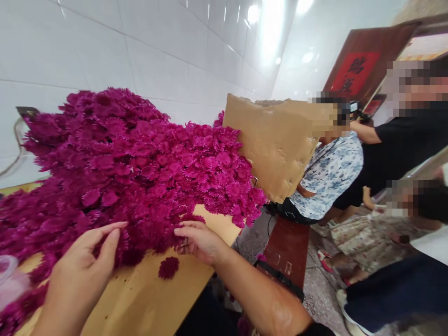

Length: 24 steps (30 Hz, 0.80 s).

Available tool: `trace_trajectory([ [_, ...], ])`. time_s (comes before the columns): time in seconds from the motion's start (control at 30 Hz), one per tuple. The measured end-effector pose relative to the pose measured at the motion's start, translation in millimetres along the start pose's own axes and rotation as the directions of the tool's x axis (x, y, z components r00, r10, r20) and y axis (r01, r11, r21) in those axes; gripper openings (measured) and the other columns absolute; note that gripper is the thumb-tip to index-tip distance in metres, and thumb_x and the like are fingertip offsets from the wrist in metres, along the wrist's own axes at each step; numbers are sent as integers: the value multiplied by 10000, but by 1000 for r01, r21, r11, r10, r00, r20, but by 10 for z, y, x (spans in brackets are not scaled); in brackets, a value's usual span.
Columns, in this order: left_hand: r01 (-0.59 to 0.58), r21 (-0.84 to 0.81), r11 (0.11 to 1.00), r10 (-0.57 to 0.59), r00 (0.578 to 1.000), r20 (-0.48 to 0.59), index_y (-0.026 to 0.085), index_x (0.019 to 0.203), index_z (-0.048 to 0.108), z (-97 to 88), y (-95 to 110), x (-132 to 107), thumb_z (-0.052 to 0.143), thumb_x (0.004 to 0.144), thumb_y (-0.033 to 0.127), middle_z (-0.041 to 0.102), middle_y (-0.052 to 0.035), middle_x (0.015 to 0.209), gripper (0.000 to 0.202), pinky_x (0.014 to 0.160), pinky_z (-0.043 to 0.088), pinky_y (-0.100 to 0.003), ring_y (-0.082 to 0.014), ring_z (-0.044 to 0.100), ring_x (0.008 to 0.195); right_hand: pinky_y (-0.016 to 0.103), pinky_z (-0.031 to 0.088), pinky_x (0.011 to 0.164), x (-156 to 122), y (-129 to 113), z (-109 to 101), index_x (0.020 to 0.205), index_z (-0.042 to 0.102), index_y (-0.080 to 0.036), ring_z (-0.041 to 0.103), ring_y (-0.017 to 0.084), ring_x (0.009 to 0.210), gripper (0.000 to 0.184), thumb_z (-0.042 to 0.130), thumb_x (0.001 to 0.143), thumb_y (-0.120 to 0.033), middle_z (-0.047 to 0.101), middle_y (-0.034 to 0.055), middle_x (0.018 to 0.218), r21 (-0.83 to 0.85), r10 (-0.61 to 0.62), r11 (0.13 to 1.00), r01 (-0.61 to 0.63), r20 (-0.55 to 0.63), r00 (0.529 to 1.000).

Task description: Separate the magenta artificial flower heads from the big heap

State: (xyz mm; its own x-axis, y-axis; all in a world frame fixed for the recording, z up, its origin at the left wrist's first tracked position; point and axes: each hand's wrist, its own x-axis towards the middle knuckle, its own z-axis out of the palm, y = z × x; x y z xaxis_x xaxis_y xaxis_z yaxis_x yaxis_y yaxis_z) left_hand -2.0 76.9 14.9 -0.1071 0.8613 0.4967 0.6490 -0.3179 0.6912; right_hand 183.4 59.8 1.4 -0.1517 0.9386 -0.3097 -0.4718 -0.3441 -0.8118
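A large heap of magenta flower heads (140,163) with fringed petals covers much of the tabletop (140,303). My left hand (87,261) is at the heap's near edge, thumb and forefinger pinched on a flower head (123,242) seen edge-on. To its right, my right hand (199,240) has its fingertips closed together against the heap. Whatever is in that pinch is too hidden to make out. One loose dark magenta flower head (168,268) lies on the table between and just below my hands.
A pink translucent plastic container (12,280) stands at the left edge. An upright cardboard sheet (269,144) borders the heap on the right. Beyond it, a person in a blue-flowered shirt (332,172) sits by a red bench (287,247), and several others are nearby. White tiles (87,42) line the wall behind.
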Motion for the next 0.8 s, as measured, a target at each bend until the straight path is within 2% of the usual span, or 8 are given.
trace_trajectory([
  [0.1,-100,18,995,99,993,65,251,726,648,19,52,-52,457,697,462,665,-39,775,285,733,460,-371,-249,599,756,212,361,502,16,29,16,641,568,-154,472,54,468,373,821,389,-263,536,-75,524,2,18,1000,-18,35,999],
  [0.23,-178,138,974,181,983,-12,225,772,660,65,-56,15,462,707,501,614,-100,817,346,800,417,-429,-288,556,835,204,357,528,30,31,30,659,596,-148,470,44,488,413,831,355,-297,564,-62,570,-52,-12,999,15,53,999],
  [0.33,-152,98,983,154,988,-8,229,820,667,56,-87,23,450,728,473,615,-93,847,339,813,416,-412,-271,558,854,200,330,516,53,36,20,607,579,-142,431,34,461,426,811,361,-402,524,-72,521,-129,-69,989,78,73,995],
  [0.5,-60,-177,982,97,973,210,244,817,675,87,122,-120,528,671,477,674,-55,835,312,765,462,-347,-237,613,792,214,256,470,52,95,107,533,532,-143,345,33,430,470,724,433,-560,442,-77,452,-228,-161,957,181,105,981],
  [0.63,60,-318,946,51,942,331,240,805,682,173,273,-200,607,598,477,696,-52,813,322,720,499,-335,-245,637,772,210,254,457,38,116,217,518,503,-151,345,38,437,536,686,389,-637,434,-71,454,-237,-191,951,201,63,980],
  [0.73,118,-358,926,20,933,359,240,804,681,240,209,-209,621,592,486,706,-41,784,330,662,521,-320,-246,648,745,202,268,441,39,114,250,496,473,-153,346,36,427,577,672,340,-672,425,-69,442,-209,-191,958,196,44,981],
  [0.8,98,-327,940,13,947,321,246,805,676,283,47,-205,608,614,503,704,-23,753,327,618,526,-307,-240,649,723,198,278,429,21,125,264,499,468,-153,348,36,420,594,657,341,-693,417,-69,443,-199,-199,959,203,40,979],
])
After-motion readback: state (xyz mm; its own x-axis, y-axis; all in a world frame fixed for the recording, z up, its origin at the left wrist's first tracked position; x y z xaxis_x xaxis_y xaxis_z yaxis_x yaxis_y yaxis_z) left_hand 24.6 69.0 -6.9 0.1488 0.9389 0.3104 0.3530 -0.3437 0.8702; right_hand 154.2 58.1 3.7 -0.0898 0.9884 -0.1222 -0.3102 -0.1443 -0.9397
